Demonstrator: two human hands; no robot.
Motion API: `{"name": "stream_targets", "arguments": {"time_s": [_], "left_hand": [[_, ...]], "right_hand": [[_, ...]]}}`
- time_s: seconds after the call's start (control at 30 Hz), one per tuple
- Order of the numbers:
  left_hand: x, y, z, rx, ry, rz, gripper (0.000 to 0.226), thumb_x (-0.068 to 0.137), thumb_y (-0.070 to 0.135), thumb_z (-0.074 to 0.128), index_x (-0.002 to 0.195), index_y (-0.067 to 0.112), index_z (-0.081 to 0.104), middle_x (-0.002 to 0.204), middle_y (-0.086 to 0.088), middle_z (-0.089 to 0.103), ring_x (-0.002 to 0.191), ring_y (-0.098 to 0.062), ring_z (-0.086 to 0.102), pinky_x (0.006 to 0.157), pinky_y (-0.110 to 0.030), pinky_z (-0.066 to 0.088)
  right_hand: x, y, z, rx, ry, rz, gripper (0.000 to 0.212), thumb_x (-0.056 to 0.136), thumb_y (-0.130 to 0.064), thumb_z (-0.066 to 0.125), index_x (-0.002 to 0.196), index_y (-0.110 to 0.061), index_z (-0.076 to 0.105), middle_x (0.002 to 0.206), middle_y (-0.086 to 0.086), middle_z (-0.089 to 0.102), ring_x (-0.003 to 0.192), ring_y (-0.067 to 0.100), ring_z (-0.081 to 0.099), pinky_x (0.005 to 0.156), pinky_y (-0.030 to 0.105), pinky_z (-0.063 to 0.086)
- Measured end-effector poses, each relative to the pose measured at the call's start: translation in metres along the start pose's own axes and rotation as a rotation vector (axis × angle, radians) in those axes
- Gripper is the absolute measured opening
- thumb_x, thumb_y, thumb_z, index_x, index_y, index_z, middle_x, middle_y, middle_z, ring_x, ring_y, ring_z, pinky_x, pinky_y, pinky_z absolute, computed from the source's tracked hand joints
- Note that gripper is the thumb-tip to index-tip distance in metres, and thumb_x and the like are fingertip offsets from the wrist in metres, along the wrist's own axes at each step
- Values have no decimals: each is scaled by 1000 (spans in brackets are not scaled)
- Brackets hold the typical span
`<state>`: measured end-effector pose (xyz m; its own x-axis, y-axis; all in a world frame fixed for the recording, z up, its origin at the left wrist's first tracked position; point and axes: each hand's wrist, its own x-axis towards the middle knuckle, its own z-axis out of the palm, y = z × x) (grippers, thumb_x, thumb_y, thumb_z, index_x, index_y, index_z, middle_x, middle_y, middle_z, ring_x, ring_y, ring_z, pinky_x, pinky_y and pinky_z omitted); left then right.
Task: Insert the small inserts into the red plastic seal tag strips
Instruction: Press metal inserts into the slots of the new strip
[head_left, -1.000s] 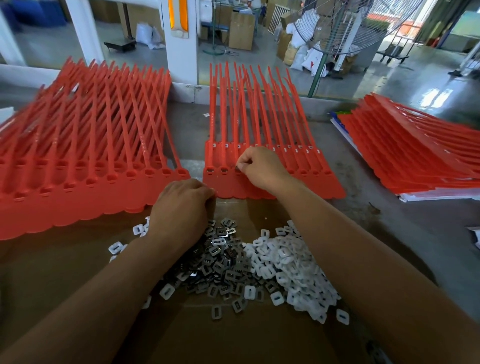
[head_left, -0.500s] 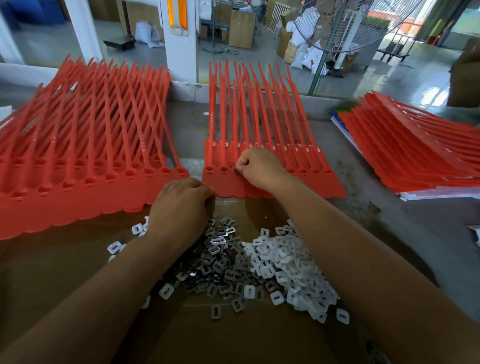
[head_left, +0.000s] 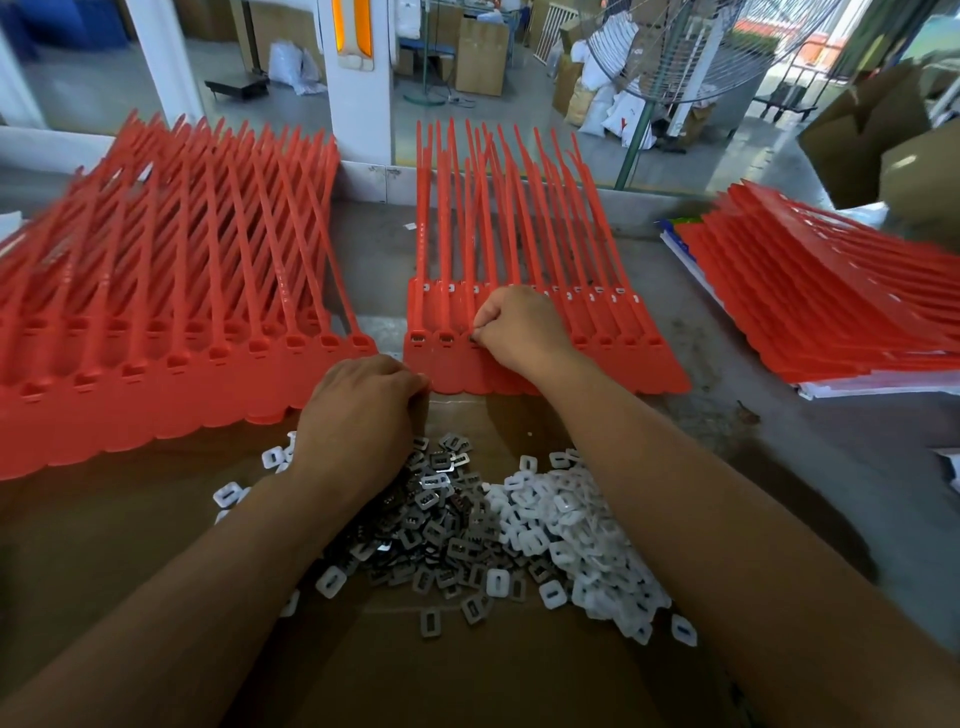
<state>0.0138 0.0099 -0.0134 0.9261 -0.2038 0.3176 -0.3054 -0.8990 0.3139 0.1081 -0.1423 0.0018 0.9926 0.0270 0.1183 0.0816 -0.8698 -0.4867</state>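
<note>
white pillar (head_left: 358, 119), wire fan (head_left: 701, 52) and cardboard boxes (head_left: 480, 49) on a shiny floor (head_left: 769, 140).

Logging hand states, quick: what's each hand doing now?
Left hand: fingers curled at the middle strip, near edge; contents cannot be told.
Right hand: pinches a small insert at that strip's socket.

Red strip sheet (head_left: 613, 358): flat, centre, tails far | red stacks: left (head_left: 156, 322), right (head_left: 831, 312) | grey metal inserts (head_left: 441, 519): near heap | white inserts (head_left: 571, 519): adjoining, right.
</note>
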Motion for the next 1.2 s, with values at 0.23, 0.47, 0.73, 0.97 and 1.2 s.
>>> {"name": "stream_targets", "arguments": {"time_s": [0.23, 0.47, 0.73, 0.97, 1.2], "left_hand": [[-1, -1, 0, 1, 4, 8, 28, 84, 7, 52, 106, 14, 67, 110, -6, 64, 103, -26, 53, 89, -32, 35], [-1, -2, 0, -10, 5, 8, 27, 84, 10, 50, 105, 12, 68, 108, -8, 65, 101, -28, 54, 89, -35, 37], [-1, -2, 1, -10, 11, 6, 26, 85, 10, 49, 104, 12, 68, 107, -8, 65, 101, -28, 55, 89, -35, 37], [-1, -3, 1, 30, -23, 16, 32, 83, 11, 51, 112, 14, 63, 114, -7, 62, 106, -26, 53, 92, -35, 36], [0, -3, 0, 24, -11, 16, 33, 84, 9, 50, 113, 14, 63, 114, -8, 62, 106, -27, 53, 91, -34, 35]], "right_hand": [[-3, 1, -1, 71, -30, -39, 17, 84, -3, 56, 83, -6, 73, 97, 7, 70, 93, 18, 63, 72, 19, 40], [-11, 0, -16, 158, -101, -53, 18, 88, -6, 55, 99, -6, 70, 112, 7, 66, 105, 15, 57, 81, 19, 37], [-52, -11, -37, 219, -278, -140, 13, 79, -10, 69, 91, -16, 69, 92, -8, 65, 85, 5, 60, 81, 19, 47], [-78, -18, -39, 105, -534, -348, 22, 77, -6, 70, 97, -13, 70, 81, -16, 60, 73, -7, 55, 72, 4, 44], [-79, -17, -31, 21, -482, -408, 21, 75, -7, 72, 95, -12, 72, 75, -21, 51, 65, -11, 48, 60, -3, 36]]}}
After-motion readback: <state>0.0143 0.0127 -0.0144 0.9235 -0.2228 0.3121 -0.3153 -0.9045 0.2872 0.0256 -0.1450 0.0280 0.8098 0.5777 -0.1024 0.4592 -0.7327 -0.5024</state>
